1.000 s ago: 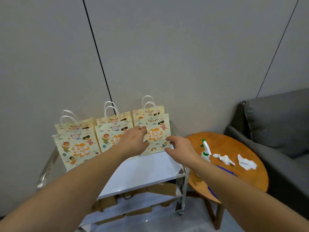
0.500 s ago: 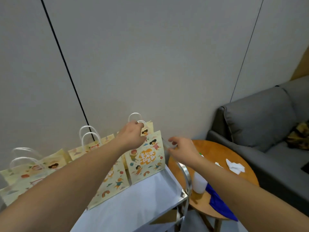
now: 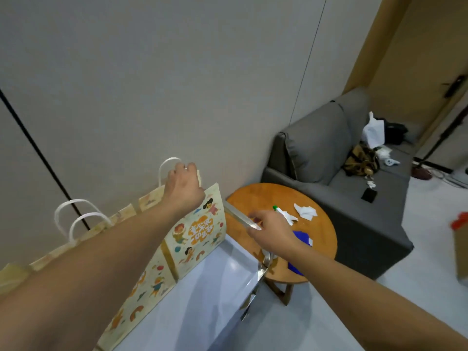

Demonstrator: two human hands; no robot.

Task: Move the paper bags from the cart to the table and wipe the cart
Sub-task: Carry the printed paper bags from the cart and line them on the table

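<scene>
— So, can any of the writing be read?

— Only partly. The rightmost paper bag (image 3: 200, 239) carries an orange cloud with pale characters on it, among cartoon children, but the characters are too blurred to read. No brand shows anywhere else.

— Where is that bag?

— At the centre of the frame, standing on the cart (image 3: 202, 300), at its far right corner. The left hand (image 3: 183, 183) has its fingers curled around the bag's top at the white handles (image 3: 168, 164), grasping it. A ring sits on one finger.

— And the other bags?

— A second bag (image 3: 141, 295) stands just left of it, largely hidden behind the left forearm. Two more white handles (image 3: 76, 219) rise at centre left; the bags beneath them are cut off by the arm and the frame edge.

— The right hand?

— The right hand (image 3: 269, 231) is at the cart's metal rail (image 3: 240, 219), fingers curled loosely; whether they actually grip the rail, I cannot tell.

— What is on the counter?

— The round wooden counter (image 3: 319, 239) at centre right holds crumpled tissues (image 3: 305, 211), a blue cloth (image 3: 300, 236) and a green-tipped spray bottle (image 3: 277, 209), mostly hidden by the hand.
</scene>
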